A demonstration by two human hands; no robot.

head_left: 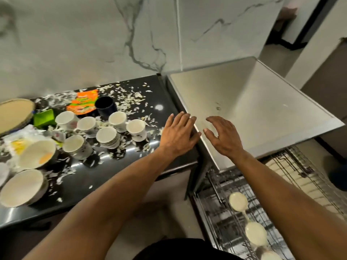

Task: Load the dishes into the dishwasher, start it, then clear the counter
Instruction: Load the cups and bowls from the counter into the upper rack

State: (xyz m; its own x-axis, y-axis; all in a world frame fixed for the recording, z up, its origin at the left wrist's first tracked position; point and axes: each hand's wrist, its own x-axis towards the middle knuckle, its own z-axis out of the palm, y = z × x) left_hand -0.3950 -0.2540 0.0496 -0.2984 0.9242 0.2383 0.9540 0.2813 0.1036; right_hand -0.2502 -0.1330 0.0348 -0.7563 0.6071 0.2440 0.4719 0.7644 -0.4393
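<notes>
Dishwasher [253, 109], right of the black counter [112, 166], with its wire rack [234, 212] drawn out near the viewer and holding pale dishes [238, 201]. Left hand [178, 134] lies flat, fingers straight, at the counter's right edge; right hand [223, 136] spreads loose-fingered over the steel top, grasping nothing. White cups [136, 129] and bowls [37, 153] crowd the left counter; the orange packet's [83, 101] lettering is unreadable.

The left frame edge cuts the tan plates [14, 114]; the bottom edge crops the rack's lowest cup [270, 255].
</notes>
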